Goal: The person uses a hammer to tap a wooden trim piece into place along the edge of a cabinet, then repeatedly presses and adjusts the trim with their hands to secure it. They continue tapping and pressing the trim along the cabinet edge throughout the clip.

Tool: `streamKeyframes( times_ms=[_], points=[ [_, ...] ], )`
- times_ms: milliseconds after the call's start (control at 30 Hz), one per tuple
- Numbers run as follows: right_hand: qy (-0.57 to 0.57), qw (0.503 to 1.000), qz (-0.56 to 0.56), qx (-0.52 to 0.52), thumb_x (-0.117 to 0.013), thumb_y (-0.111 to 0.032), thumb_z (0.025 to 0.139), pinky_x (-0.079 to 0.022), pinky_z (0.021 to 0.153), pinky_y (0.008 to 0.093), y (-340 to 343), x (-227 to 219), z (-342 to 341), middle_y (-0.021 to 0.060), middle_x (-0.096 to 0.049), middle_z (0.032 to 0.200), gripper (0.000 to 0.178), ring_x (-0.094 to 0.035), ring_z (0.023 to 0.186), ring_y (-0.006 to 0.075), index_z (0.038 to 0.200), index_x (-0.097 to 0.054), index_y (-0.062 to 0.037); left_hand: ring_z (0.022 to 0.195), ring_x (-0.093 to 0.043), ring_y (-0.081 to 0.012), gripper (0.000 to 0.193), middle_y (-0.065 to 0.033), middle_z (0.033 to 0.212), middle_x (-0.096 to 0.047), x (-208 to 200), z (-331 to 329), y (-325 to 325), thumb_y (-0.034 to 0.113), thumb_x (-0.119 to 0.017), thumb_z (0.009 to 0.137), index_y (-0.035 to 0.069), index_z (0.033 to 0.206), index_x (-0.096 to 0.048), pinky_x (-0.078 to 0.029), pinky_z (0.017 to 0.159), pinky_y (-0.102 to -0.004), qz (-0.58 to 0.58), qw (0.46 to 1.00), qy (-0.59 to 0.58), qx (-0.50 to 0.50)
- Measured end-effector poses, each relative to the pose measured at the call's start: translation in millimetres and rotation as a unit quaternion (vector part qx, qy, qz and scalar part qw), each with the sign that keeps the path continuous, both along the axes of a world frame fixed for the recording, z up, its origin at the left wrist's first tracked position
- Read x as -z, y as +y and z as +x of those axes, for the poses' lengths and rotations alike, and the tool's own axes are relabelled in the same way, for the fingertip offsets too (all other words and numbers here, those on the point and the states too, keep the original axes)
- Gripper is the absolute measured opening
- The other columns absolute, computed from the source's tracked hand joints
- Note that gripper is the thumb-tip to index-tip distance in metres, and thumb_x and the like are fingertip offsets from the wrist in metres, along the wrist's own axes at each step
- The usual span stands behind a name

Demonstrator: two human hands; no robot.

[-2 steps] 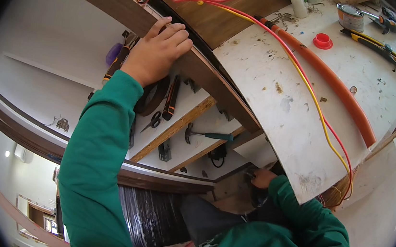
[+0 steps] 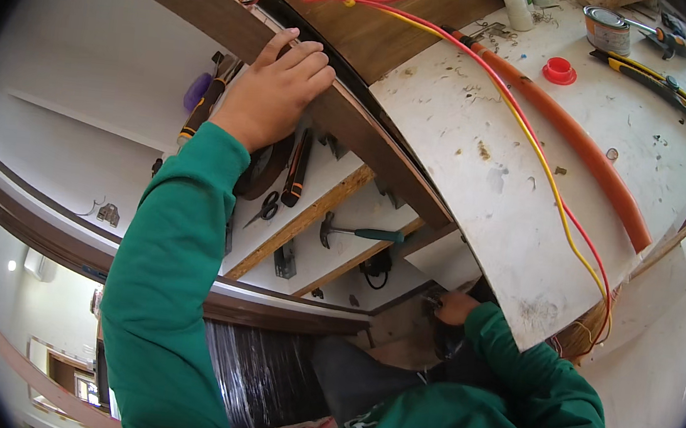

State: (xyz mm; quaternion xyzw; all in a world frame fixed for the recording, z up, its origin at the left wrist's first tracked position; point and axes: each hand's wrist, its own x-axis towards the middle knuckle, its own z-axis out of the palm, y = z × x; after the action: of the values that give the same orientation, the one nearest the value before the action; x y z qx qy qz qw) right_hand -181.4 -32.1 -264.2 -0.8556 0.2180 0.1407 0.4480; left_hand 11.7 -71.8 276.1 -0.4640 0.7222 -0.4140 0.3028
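My left hand (image 2: 276, 90) is closed over the edge of a long dark brown board (image 2: 367, 140) on the white cabinet, fingertips hooked across its upper side. Low on the right, my right hand (image 2: 457, 308) is closed beside the overhanging white panel (image 2: 481, 170). Something dark with a metal part shows at its fingers, but I cannot make out what it is. Below my left hand, on the cabinet's shelves, lie scissors (image 2: 265, 208), an orange-and-black handled tool (image 2: 297, 169) and a claw hammer (image 2: 358, 233) with a green grip.
Red and yellow wires (image 2: 527, 133) run across the white panel beside an orange hose (image 2: 583, 156). A tin can (image 2: 606, 33), a red cap (image 2: 559, 71) and a utility knife (image 2: 649, 83) lie at the far right. Plastic-wrapped dark material (image 2: 255, 372) is beneath the cabinet.
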Motion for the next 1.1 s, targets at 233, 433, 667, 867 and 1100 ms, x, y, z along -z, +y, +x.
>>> streamKeyframes(
  times_ms=[233, 433, 667, 867, 1100],
  points=[
    [-0.033, 0.998, -0.044, -0.003, -0.062, -0.038, 0.092, -0.053, 0.097, 0.0508, 3.5, -3.3, 2.1, 0.0275, -0.071, 0.115, 0.048, -0.067, 0.112, 0.0438, 0.116, -0.07, 0.0033, 0.142, -0.047, -0.0221, 0.053, -0.0034, 0.135, -0.062, 17.2, -21.6, 16.3, 0.026, -0.08, 0.08, 0.012, 0.129, -0.063, -0.024, 0.128, -0.0481, -0.005, 0.998, 0.046, -0.035],
    [-0.035, 0.999, -0.003, -0.021, -0.063, -0.036, 0.091, -0.052, 0.098, 0.0503, -1.3, -11.8, -0.9, 0.0271, -0.071, 0.115, 0.046, -0.067, 0.112, 0.0441, 0.115, -0.071, 0.0019, 0.142, -0.047, -0.0211, 0.06, -0.0022, 0.137, -0.061, 8.6, -18.4, 15.8, 0.035, -0.084, 0.078, 0.014, 0.13, -0.063, -0.026, 0.127, -0.0442, -0.038, 0.998, 0.015, -0.056],
    [-0.031, 0.999, 0.012, -0.002, -0.063, -0.036, 0.091, -0.052, 0.1, 0.05, -1.8, -13.6, -2.9, 0.0275, -0.07, 0.116, 0.047, -0.066, 0.114, 0.0447, 0.117, -0.069, 0.0027, 0.14, -0.048, -0.022, 0.064, -0.002, 0.132, -0.062, 2.4, -12.4, 13.7, 0.036, -0.088, 0.074, 0.016, 0.129, -0.061, -0.027, 0.128, -0.0424, -0.055, 0.998, -0.005, -0.027],
    [-0.027, 1.0, 0.004, -0.015, -0.063, -0.036, 0.092, -0.051, 0.101, 0.0498, -2.3, -18.8, -3.8, 0.0273, -0.069, 0.12, 0.048, -0.065, 0.116, 0.0445, 0.121, -0.068, 0.0024, 0.143, -0.046, -0.0252, 0.071, -0.0041, 0.141, -0.059, 1.1, -4.0, 16.3, 0.028, -0.089, 0.07, 0.017, 0.135, -0.063, -0.033, 0.126, -0.0441, -0.042, 0.999, 0.026, -0.001],
    [-0.029, 0.999, -0.012, -0.032, -0.061, -0.035, 0.092, -0.051, 0.104, 0.0506, -1.0, -22.7, -3.5, 0.0278, -0.069, 0.123, 0.049, -0.065, 0.118, 0.044, 0.121, -0.068, 0.0031, 0.145, -0.044, -0.0253, 0.071, -0.0047, 0.146, -0.058, 3.9, 0.4, 22.1, 0.029, -0.088, 0.072, 0.019, 0.138, -0.063, -0.031, 0.126, -0.0454, -0.049, 0.998, 0.02, 0.033]
  ],
)
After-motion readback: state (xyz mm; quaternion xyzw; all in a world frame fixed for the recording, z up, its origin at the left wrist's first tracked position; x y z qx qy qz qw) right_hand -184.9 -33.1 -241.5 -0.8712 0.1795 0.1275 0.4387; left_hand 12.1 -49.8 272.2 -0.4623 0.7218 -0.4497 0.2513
